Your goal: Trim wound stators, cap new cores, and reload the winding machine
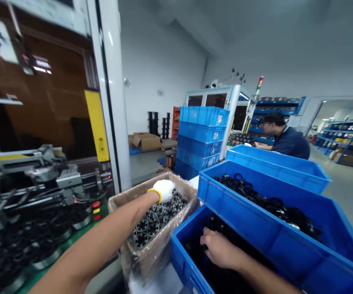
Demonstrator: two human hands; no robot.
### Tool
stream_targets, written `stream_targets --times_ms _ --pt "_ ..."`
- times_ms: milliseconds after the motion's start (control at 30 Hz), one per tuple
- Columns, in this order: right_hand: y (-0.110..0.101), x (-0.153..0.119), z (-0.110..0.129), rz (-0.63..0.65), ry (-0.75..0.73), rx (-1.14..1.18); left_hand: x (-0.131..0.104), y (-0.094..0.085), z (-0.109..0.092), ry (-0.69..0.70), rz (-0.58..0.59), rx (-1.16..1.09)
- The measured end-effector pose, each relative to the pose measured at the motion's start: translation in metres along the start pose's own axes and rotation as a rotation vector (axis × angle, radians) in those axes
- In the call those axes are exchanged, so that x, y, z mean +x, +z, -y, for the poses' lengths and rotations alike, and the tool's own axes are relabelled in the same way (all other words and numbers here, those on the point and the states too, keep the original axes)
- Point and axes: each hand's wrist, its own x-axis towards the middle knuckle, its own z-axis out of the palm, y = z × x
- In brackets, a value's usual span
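Observation:
My left hand (163, 190), in a white glove with a yellow cuff, reaches over a plastic-lined cardboard box (152, 261). Rows of round metal parts (152, 226) lie in that box, right beneath the glove. Its fingertips point down and are hidden, so I cannot tell whether they grip a part. My right hand (217, 247) is bare and dips into the lower blue bin (180, 255), among dark pieces (216, 222). Its fingers are curled together; something dark shows at the fingertips, too unclear to name.
Another blue bin (268, 212), holding black rings (274, 204), overlaps the lower one. A machine (69, 179) with a red button (96, 205) and many dark ring parts (26, 245) stands left. Stacked blue crates (200, 139) rise behind. A co-worker (289, 139) is at the far right.

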Motion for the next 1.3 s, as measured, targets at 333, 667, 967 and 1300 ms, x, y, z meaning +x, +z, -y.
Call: stream_targets --times_ms 333,667,967,1300 --pt "-0.009 -0.001 0.017 -0.248 0.033 -0.016 -0.21 0.005 0.021 0.053 -0.285 -0.761" --pt "-0.06 -0.063 0.145 -0.945 -0.774 0.412 -0.297 0.095 -0.022 0.071 -0.282 -2.302" --pt "-0.011 -0.071 0.166 -0.979 -0.831 0.55 -0.304 0.098 -0.043 0.02 -0.441 -1.823" --pt "-0.019 -0.064 0.152 -0.907 -0.978 0.158 -0.312 0.091 -0.035 -0.117 -0.371 -1.395"
